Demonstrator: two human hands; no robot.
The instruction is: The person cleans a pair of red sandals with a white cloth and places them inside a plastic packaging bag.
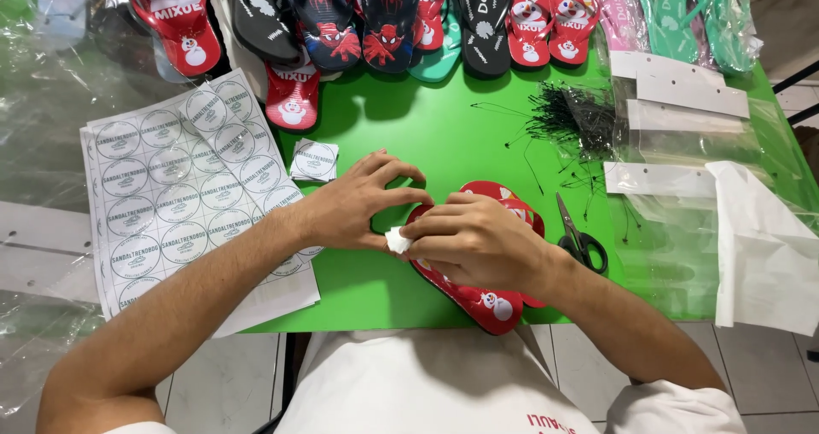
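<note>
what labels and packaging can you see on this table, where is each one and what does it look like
Sticker sheet: left side, white, rows of round labels.
Cut sticker: beside the sheet, small white square.
Clear bags: right side, transparent with white header strips.
Small white piece: between both hands' fingers, over the red flip-flops.

bright green bench (478, 135), pale tiled floor (230, 383) underneath, clear plastic sheeting (34, 101) off to the side, even light

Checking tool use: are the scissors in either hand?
No. The scissors lie on the green table, apart from the right hand and left hand.
</note>
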